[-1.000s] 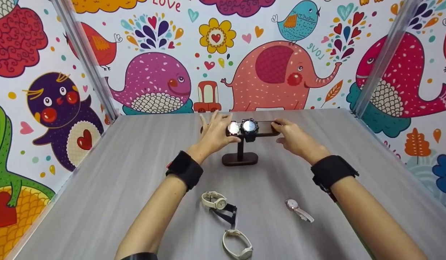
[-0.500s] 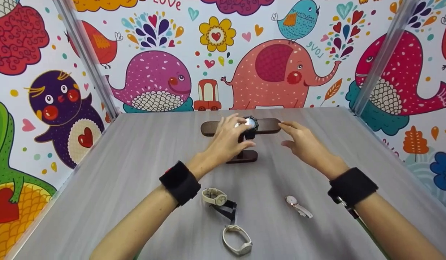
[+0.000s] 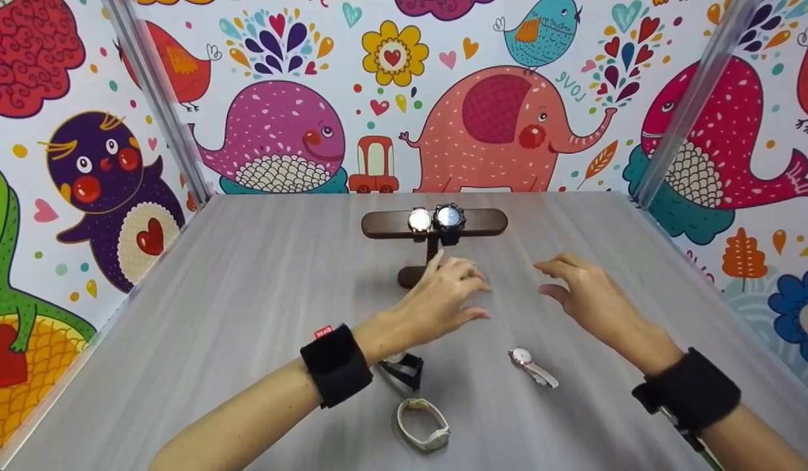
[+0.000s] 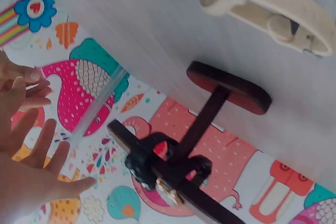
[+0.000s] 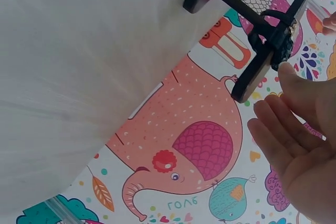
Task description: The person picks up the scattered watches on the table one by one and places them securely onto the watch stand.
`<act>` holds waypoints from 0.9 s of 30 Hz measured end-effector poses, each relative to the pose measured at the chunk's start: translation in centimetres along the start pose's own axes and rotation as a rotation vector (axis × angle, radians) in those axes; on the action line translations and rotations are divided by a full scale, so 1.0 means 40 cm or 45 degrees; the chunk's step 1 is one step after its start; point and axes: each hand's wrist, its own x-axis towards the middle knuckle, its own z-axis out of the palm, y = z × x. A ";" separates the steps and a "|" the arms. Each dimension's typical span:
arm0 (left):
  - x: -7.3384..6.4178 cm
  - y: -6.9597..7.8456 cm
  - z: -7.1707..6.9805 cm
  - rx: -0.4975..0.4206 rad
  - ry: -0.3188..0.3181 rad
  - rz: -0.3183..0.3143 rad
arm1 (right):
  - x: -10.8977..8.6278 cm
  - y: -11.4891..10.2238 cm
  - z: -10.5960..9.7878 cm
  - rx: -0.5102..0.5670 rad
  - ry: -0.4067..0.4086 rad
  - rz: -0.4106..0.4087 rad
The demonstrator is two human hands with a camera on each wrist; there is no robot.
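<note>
A dark brown wooden watch stand (image 3: 384, 224) is at the far middle of the table. On its bar sit a small bright-faced watch (image 3: 419, 221) and, beside it, a black watch (image 3: 449, 217). My left hand (image 3: 443, 294) hovers in front of the stand, hiding part of its base, with fingers loosely bent and nothing held. To the right, my right hand (image 3: 590, 294) hangs above the table, also holding nothing. Below it lies a watch with a pale pink strap (image 3: 533, 368). In the left wrist view, the left hand's fingers (image 4: 39, 150) are spread.
On the near table lie a cream watch (image 3: 423, 425) and a black strap (image 3: 404, 371). Another cream watch (image 4: 283, 11), mostly hidden by my left forearm in the head view, shows in the left wrist view. Patterned wall panels (image 3: 279, 131) enclose the table (image 3: 260, 275).
Both hands have left the stand and come back toward me. The left hand also moved right, across the stand's front, uncovering the small watch. The watches on the stand stay in place.
</note>
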 end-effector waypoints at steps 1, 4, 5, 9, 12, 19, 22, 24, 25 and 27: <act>-0.002 0.008 0.002 0.008 -0.019 0.006 | -0.006 0.000 0.002 -0.001 -0.004 -0.002; -0.009 0.030 0.016 0.012 -0.060 0.026 | -0.026 0.002 0.012 -0.008 -0.017 -0.023; -0.012 0.037 0.024 0.016 -0.077 0.032 | -0.033 0.002 0.016 -0.007 -0.028 -0.024; -0.023 0.061 0.069 0.068 -0.150 0.043 | -0.061 0.006 0.034 -0.018 -0.096 -0.024; -0.022 0.072 0.112 0.141 -0.179 0.033 | -0.082 0.013 0.051 -0.019 -0.185 -0.014; -0.006 0.094 0.192 0.209 -0.211 -0.020 | -0.124 0.035 0.092 0.052 -0.385 0.001; -0.003 0.101 0.212 0.229 -0.256 -0.049 | -0.137 0.040 0.105 0.099 -0.442 -0.008; -0.002 0.104 0.221 0.254 -0.291 -0.071 | -0.142 0.041 0.112 0.123 -0.485 0.008; -0.002 0.106 0.223 0.273 -0.312 -0.080 | -0.143 0.041 0.115 0.132 -0.506 0.030; -0.004 0.110 0.227 0.301 -0.352 -0.108 | -0.144 0.040 0.119 0.152 -0.556 0.076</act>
